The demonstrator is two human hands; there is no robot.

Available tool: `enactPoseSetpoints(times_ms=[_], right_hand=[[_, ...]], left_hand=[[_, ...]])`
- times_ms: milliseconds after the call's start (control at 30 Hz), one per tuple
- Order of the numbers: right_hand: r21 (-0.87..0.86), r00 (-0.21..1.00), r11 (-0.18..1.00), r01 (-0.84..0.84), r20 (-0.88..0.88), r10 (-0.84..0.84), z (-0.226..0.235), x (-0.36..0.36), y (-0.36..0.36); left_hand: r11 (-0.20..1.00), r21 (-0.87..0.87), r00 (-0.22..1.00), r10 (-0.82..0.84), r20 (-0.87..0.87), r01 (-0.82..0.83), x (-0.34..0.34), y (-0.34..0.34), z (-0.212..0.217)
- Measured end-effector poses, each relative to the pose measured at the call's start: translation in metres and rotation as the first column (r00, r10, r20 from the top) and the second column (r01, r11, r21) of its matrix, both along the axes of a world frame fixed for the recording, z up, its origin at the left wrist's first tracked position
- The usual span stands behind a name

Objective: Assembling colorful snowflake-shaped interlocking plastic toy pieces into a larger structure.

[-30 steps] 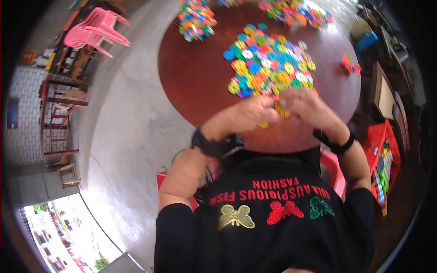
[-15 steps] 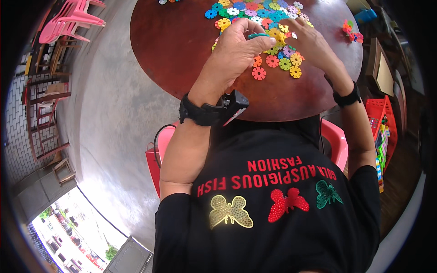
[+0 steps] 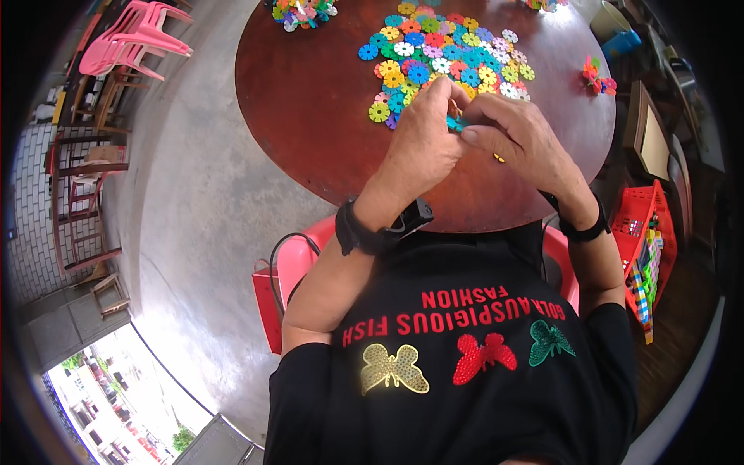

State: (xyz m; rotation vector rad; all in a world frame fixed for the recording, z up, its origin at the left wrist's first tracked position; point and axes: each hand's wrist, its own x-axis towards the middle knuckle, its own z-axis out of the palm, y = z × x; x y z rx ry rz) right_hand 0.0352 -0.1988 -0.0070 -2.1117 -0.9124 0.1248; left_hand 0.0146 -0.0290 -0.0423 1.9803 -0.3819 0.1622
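Note:
My left hand [image 3: 428, 141] and my right hand [image 3: 521, 138] meet over the near half of the round table, fingertips almost touching. Between them shows a teal notched flower disc [image 3: 456, 123], pinched by the left hand. The right thumb and curled fingers close on its other side. Any further piece within the fingers is hidden. Just beyond the hands spreads a pile of flower discs [image 3: 442, 50] in many colours, lying flat. A yellow disc [image 3: 500, 158] peeks out below the right hand.
The dark red-brown table [image 3: 310, 132] bears clusters of joined discs at far left [image 3: 302, 12], far right [image 3: 547, 4] and the right side [image 3: 598, 77]. A red basket [image 3: 647, 240] with colourful pieces stands right. Pink chairs [image 3: 132, 39] stand far left on the grey floor.
My right hand has come back from the pile toward me and met my left hand at the teal disc. The view has shifted, showing more of the table's far side.

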Motion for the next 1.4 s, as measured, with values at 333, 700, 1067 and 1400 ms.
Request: enactPoseSetpoints(times_ms=[333,700,1067,1400], right_hand=[[-0.096,0.927,0.994,0.060,0.374,-0.020,-0.008,-0.003,-0.011],[-0.159,0.938,0.979,-0.132,0.299,0.175,0.003,-0.031,-0.017],[-0.139,0.995,0.990,-0.014,0.096,0.028,-0.009,0.021,-0.030],[-0.493,0.937,0.828,0.268,0.333,-0.105,-0.058,0.057,-0.029]], left_hand=[[0.903,-0.424,0.826,-0.290,-0.482,0.070,-0.013,0.007,0.017],[0.946,0.196,0.965,-0.243,-0.093,0.257,-0.043,-0.005,0.023],[0.968,-0.251,0.834,-0.164,-0.527,0.032,-0.051,0.039,0.005],[0.881,-0.469,0.743,-0.272,-0.611,-0.063,-0.049,0.044,-0.001]])
